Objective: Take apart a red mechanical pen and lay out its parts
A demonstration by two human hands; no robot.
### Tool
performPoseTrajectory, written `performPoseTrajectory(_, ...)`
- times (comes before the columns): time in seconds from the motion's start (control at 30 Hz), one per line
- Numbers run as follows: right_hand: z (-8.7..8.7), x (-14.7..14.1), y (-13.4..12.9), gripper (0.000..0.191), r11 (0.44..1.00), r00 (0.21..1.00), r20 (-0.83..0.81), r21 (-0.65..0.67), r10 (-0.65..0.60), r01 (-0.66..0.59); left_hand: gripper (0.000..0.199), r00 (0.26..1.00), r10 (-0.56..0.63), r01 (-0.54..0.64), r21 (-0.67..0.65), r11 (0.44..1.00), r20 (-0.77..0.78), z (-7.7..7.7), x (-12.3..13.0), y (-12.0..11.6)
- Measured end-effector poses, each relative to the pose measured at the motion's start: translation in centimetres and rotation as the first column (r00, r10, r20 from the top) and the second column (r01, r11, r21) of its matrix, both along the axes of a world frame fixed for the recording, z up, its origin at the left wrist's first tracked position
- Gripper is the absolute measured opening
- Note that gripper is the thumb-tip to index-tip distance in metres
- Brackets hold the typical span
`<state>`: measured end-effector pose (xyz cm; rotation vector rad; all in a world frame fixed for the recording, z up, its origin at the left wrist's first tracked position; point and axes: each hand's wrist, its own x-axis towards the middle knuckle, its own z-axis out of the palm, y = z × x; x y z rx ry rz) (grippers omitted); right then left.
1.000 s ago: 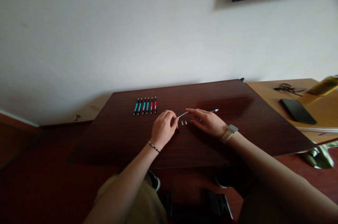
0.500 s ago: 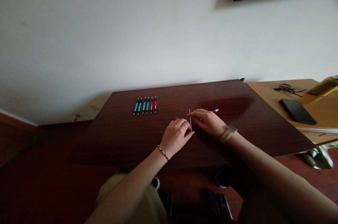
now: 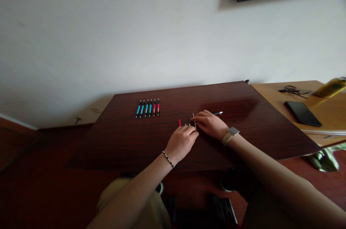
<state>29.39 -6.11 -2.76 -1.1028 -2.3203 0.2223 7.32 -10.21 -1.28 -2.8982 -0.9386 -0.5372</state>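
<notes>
Between my hands a thin pale stick, which looks like a pen refill (image 3: 194, 121), points away from me at the table. My right hand (image 3: 212, 125), with a watch on the wrist, has its closed fingertips at the far end. My left hand (image 3: 181, 142) is curled over the near end, its thumb and fingers together. Just beyond the left knuckles lies a red pen part (image 3: 180, 123), and small pale tips of other thin pieces show beside it, partly hidden by the hand. A dark pen part with a silvery tip (image 3: 218, 113) pokes out behind my right hand.
On the dark wooden table (image 3: 121, 139), a row of several blue pens (image 3: 143, 109) and two red pens (image 3: 156, 108) lies to the left. A lighter table (image 3: 273, 95) on the right bears a phone (image 3: 303, 113), a black cable (image 3: 293, 91) and a yellow bottle (image 3: 331, 88).
My left hand has shifted slightly down, uncovering more of the red part and the pale tips. The right hand stays at the refill's far end.
</notes>
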Motion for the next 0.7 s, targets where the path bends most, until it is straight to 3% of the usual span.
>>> performPoseTrajectory(0.53, 0.2, -0.1, 0.0, 0.037, 1.000, 1.000, 0.001, -0.016, 0.021, -0.021, 0.020, 0.999, -0.036, 0.037, -0.049, 0.998, 0.026, -0.5, 0.2, 0.0)
performPoseTrajectory(0.7, 0.8, 1.2, 0.5, 0.039, 0.997, 0.997, -0.028, 0.002, -0.073, 0.073, 0.021, 0.998, -0.030, 0.033, -0.058, 0.998, 0.050, -0.7, -0.1, -0.1)
